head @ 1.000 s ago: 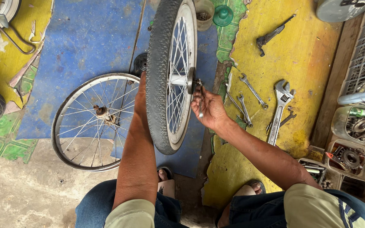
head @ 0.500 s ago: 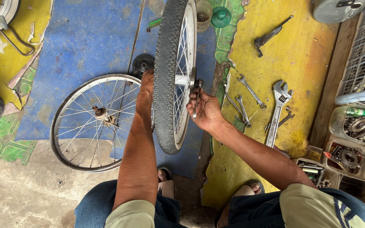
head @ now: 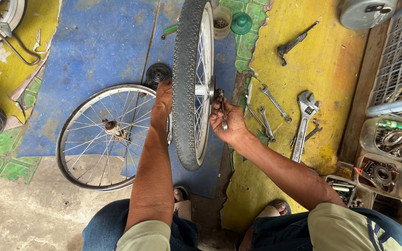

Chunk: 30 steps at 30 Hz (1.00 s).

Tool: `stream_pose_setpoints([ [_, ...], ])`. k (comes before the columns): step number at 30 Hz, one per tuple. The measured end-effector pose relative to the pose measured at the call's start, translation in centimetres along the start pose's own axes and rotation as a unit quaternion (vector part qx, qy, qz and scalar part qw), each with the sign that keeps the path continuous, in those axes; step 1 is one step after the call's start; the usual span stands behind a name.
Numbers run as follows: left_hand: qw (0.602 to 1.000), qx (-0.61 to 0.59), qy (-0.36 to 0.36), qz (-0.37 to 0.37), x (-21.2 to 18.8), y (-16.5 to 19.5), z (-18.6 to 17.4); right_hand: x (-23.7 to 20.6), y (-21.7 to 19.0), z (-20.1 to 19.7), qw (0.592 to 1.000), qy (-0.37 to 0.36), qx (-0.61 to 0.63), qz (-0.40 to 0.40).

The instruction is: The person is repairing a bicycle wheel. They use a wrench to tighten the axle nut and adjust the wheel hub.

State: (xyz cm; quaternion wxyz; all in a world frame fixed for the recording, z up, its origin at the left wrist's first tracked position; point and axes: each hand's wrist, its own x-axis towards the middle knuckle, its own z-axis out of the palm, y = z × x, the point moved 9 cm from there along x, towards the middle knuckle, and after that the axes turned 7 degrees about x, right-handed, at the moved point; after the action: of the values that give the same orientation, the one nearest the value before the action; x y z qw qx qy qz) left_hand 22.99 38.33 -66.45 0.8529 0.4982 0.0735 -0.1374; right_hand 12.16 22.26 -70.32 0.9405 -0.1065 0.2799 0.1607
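An upright bicycle wheel with a black tyre [head: 185, 83] stands on edge between my arms. My left hand [head: 163, 98] reaches behind it on the left side, mostly hidden by the tyre. On the right side, at the hub, my right hand [head: 227, 122] is closed around a small metal spanner [head: 223, 114] set against the axle. A bare spoked rim [head: 108, 135] lies flat on the floor to the left, under my left forearm.
Several spanners [head: 270, 108] and a large adjustable wrench [head: 303, 123] lie on the yellow mat [head: 331, 69] to the right. Clear tubs of bike parts [head: 387, 139] and a grey crate [head: 401, 60] sit at the right edge. A small black disc [head: 157, 73] rests on the blue mat.
The upright wheel has turned more edge-on and shifted slightly right. My right hand stays at the hub with the spanner; my left hand has slid further behind the tyre.
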Motion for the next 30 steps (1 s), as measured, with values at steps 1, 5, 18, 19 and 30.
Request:
stream_pose_setpoints([
  [1, 1.000, 0.020, 0.006, -0.001, 0.0, 0.0, -0.1, -0.1, 0.0, 0.2, 1.000, 0.003, 0.001, 0.000],
  [5, 0.999, 0.048, 0.020, -0.003, -0.2, 0.1, -0.3, -0.5, 0.0, 1.2, 1.000, 0.019, 0.012, 0.003],
  [18, 0.996, 0.081, 0.029, -0.013, -0.1, -0.2, -0.8, -0.8, -0.8, 1.9, 0.992, 0.019, -0.124, 0.004],
  [19, 0.992, 0.122, 0.034, -0.020, -0.3, -0.3, -0.9, -0.9, -0.7, 1.8, 0.988, 0.012, -0.155, 0.007],
  [30, 0.966, -0.236, -0.107, 0.010, -6.2, -1.1, -0.3, -0.3, -2.7, 2.2, 0.866, -0.102, -0.484, -0.072],
])
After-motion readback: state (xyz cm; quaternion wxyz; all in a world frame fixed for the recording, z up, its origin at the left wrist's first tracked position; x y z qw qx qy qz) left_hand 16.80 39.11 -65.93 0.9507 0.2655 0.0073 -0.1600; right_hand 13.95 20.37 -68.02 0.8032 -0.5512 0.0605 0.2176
